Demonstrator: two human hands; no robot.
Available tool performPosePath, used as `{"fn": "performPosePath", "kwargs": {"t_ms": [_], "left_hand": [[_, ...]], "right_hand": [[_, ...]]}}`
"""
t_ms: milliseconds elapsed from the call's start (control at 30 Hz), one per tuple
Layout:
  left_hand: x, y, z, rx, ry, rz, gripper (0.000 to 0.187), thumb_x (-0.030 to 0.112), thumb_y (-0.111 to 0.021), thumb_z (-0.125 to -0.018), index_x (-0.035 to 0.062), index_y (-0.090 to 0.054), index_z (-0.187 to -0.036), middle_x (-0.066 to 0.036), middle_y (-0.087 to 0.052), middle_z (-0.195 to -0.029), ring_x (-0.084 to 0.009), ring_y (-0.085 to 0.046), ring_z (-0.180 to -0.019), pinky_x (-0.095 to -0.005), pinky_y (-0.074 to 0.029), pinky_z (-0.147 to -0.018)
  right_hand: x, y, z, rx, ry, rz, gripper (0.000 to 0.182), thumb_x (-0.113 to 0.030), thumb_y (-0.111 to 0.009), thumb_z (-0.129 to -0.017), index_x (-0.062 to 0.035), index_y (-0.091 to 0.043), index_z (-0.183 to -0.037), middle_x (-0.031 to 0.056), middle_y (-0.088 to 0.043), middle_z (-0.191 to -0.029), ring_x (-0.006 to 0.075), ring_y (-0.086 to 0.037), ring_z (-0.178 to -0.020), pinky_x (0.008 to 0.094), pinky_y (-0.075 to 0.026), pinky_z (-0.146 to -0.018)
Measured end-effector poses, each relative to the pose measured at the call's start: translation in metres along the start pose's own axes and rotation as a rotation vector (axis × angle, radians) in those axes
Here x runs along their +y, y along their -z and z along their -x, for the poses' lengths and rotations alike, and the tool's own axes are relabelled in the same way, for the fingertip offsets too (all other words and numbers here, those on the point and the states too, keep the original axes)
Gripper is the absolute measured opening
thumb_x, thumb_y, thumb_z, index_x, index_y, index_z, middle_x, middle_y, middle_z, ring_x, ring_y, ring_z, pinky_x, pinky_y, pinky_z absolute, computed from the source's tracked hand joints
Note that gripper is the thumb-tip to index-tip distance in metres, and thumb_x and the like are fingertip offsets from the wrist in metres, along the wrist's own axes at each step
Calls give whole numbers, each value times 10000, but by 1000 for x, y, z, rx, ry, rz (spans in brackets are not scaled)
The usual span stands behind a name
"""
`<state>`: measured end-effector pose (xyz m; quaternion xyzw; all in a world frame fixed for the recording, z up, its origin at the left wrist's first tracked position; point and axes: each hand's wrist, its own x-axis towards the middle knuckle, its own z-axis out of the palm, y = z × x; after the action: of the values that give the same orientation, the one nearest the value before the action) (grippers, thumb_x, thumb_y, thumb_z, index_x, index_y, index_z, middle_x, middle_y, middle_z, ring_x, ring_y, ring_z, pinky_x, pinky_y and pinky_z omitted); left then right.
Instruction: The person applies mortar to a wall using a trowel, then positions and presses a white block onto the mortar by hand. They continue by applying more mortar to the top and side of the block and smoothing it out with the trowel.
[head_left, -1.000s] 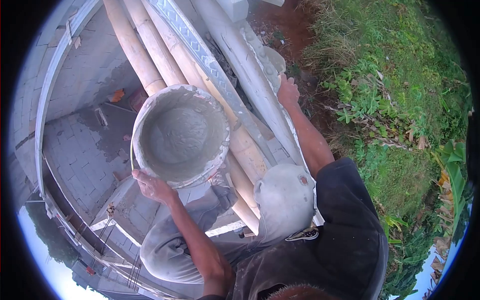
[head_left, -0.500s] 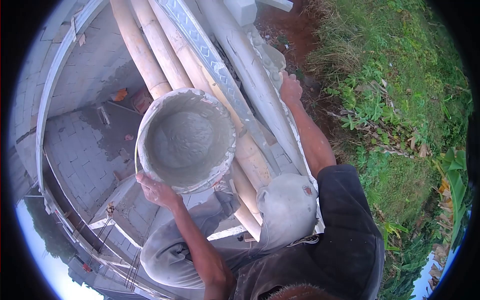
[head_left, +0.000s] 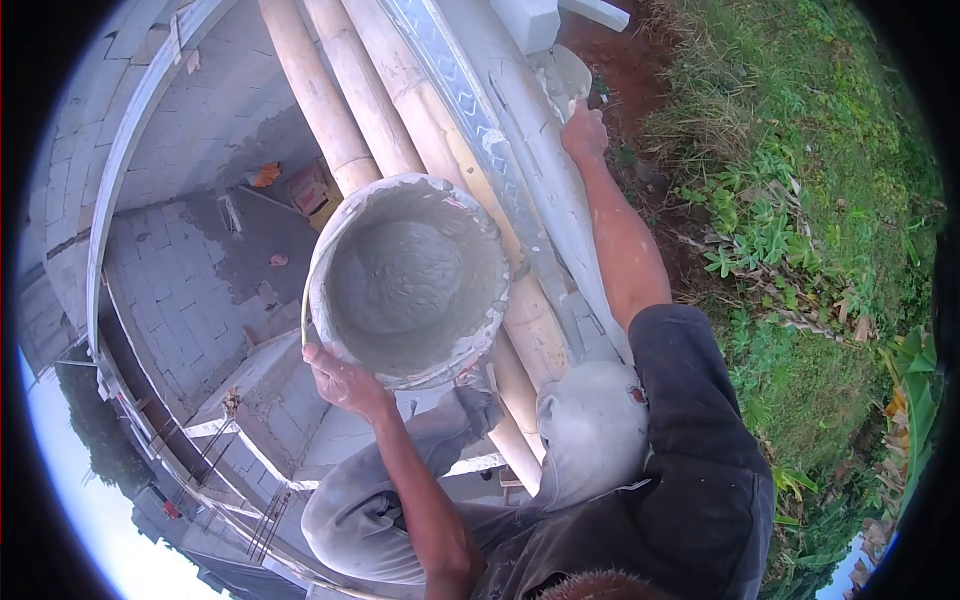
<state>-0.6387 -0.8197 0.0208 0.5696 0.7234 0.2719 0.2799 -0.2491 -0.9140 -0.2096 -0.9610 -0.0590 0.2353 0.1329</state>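
Note:
A round bucket (head_left: 480,300) coated in grey mortar rests on the bamboo poles (head_left: 388,125) at the centre. Wet mortar (head_left: 400,275) lies inside it. My left hand (head_left: 345,383) is closed on the bucket's lower left edge. Out at the upper right, my right hand (head_left: 584,130) is closed round the handle of a trowel (head_left: 570,75). The trowel's blade is at the outer side of the wall top (head_left: 520,110), just below a pale block (head_left: 527,22).
A patterned metal strip (head_left: 465,95) runs between the poles and the wall top. Left and below are block walls and a lower floor (head_left: 165,300). Grass and plants (head_left: 800,180) cover the ground on the right. My bent knee (head_left: 592,420) is beside the poles.
My right hand has moved up along the wall with the trowel, toward the pale block. The view has shifted, so the bucket and my left hand appear further right.

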Motion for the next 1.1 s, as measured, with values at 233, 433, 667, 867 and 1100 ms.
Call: {"fn": "performPosePath", "kwargs": {"t_ms": [233,433,667,867,1100], "left_hand": [[3,1,1,-30,17,-29,717,557,-325,-1033,-101,-596,-1124,-171,-630,-971,-259,-587,-902,-391,-463,-824],[9,-2,4,-2,16,-20,745,556,-325,-1030,-126,-566,-1210,-188,-628,-1052,-272,-588,-949,-391,-463,-850],[5,0,1,-5,-13,3,747,561,-324,-1028,-123,-571,-1200,-185,-630,-1047,-267,-588,-944,-387,-463,-848],[5,-2,2,-19,16,47,739,560,-333,-1027,-116,-570,-1208,-175,-632,-1058,-260,-592,-944,-378,-467,-847],[8,-2,6,9,-13,-82,821,628,-303,-1004,-120,-568,-1215,-210,-621,-1091,-297,-584,-997,-400,-461,-886]], "right_hand": [[13,-8,0,43,61,80,368,-160,-478,-960,-195,-541,-1320,175,-542,-1291,376,-583,-1171,507,-503,-918],[16,-9,5,94,109,132,454,-114,-508,-930,-195,-502,-1376,198,-565,-1225,409,-606,-1117,500,-519,-902],[26,-9,3,102,96,173,374,-155,-465,-969,-211,-537,-1332,166,-561,-1243,377,-592,-1148,498,-517,-896],[98,16,96,269,158,-322,469,-128,-627,-890,-121,-510,-1345,202,-602,-1203,379,-609,-1119,436,-501,-927],[132,90,283,97,865,-381,485,-157,-760,-811,-104,-588,-1262,138,-651,-1124,274,-680,-904,360,-564,-766]]}}
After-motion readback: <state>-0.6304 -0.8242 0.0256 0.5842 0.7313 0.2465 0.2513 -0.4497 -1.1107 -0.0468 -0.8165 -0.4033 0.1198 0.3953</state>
